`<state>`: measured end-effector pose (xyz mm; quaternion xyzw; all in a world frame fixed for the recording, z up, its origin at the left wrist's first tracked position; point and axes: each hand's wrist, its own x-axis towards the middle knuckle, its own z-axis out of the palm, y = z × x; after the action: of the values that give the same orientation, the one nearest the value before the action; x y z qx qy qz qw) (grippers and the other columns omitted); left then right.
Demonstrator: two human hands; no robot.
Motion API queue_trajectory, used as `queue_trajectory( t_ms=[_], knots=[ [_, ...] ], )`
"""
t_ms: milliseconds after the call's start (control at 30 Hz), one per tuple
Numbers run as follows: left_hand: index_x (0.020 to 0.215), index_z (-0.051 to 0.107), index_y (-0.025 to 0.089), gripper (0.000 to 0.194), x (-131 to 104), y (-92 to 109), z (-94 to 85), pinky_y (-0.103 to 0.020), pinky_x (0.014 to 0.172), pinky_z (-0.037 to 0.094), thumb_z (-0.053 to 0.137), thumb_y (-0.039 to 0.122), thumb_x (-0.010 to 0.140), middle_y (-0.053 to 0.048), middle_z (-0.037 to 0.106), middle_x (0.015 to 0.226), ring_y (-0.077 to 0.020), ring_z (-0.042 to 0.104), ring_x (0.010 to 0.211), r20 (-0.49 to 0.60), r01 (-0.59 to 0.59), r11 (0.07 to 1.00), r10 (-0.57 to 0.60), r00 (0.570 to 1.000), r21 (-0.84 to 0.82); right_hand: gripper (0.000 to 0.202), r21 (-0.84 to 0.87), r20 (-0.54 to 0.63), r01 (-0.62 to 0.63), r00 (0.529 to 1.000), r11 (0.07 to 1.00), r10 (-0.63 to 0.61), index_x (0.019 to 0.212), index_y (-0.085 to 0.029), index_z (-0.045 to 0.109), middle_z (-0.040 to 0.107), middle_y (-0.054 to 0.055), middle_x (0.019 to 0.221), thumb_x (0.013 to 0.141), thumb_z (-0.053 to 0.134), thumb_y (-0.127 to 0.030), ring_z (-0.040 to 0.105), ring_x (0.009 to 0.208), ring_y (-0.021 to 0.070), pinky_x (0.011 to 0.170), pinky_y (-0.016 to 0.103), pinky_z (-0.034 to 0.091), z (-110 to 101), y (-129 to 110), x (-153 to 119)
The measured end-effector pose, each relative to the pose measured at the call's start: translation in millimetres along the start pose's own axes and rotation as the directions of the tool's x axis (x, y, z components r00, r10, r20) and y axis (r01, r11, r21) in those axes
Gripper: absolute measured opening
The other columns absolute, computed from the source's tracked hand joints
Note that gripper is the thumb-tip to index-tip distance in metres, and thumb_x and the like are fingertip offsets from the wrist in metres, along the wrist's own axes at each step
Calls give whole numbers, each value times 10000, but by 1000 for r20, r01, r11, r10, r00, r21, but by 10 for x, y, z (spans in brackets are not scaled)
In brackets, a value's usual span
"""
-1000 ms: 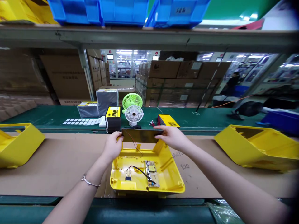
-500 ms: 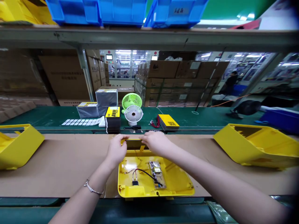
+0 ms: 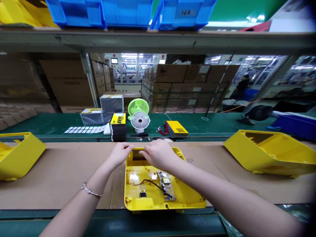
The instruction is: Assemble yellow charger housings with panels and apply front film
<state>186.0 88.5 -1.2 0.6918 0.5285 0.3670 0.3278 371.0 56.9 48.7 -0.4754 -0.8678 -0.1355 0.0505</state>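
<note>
A yellow plastic housing (image 3: 182, 194) lies open side up in front of me on brown cardboard (image 3: 81, 174). Inside it are a circuit board (image 3: 166, 186), a black socket (image 3: 143, 195) and thin red and black wires. My left hand (image 3: 120, 152) pinches the far rim near its left corner, fingers closed together. Over the far wall, right of the left hand, lies my right hand (image 3: 159, 154); its fingers bend down against the inside of the wall, with the tips partly hidden.
Similar yellow housings stand at the left (image 3: 22, 158) and right (image 3: 269, 154). Behind are a white fan (image 3: 140, 121), a green fan (image 3: 138, 107), black-and-yellow stacks (image 3: 118, 126) and yellow-topped plates (image 3: 176, 128). Blue bins (image 3: 128, 13) sit on the shelf above. A person stands far back right.
The housing's far wall has tilted back and down, showing more of the interior. My left hand has moved slightly left, and my right hand now reaches over the wall.
</note>
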Motion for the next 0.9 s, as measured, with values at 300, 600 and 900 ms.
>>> queue_trajectory(
  t_ms=[300,600,900],
  knots=[
    [672,729,174,149,121,244,-292,-237,534,422,623,240,591,-30,699,642,-171,603,636,286,-3,972,-67,956,237,223,147,119,153,978,977,-171,959,-237,659,714,49,825,821,483,-240,650,732,203,595,251,384,153,-274,105],
    [582,665,168,203,233,316,-254,-201,437,367,557,52,454,-3,646,581,-138,558,546,295,33,932,-147,944,360,296,364,191,164,950,917,-246,1004,-301,679,713,22,869,794,505,-184,644,757,183,656,247,419,39,104,-101],
    [581,572,164,189,138,194,-95,-196,455,365,509,12,489,12,595,589,-126,548,569,182,23,954,-80,980,299,233,171,-56,-104,992,980,115,1001,-189,655,635,80,909,797,554,-242,573,891,210,757,297,441,87,564,-352]
  ],
)
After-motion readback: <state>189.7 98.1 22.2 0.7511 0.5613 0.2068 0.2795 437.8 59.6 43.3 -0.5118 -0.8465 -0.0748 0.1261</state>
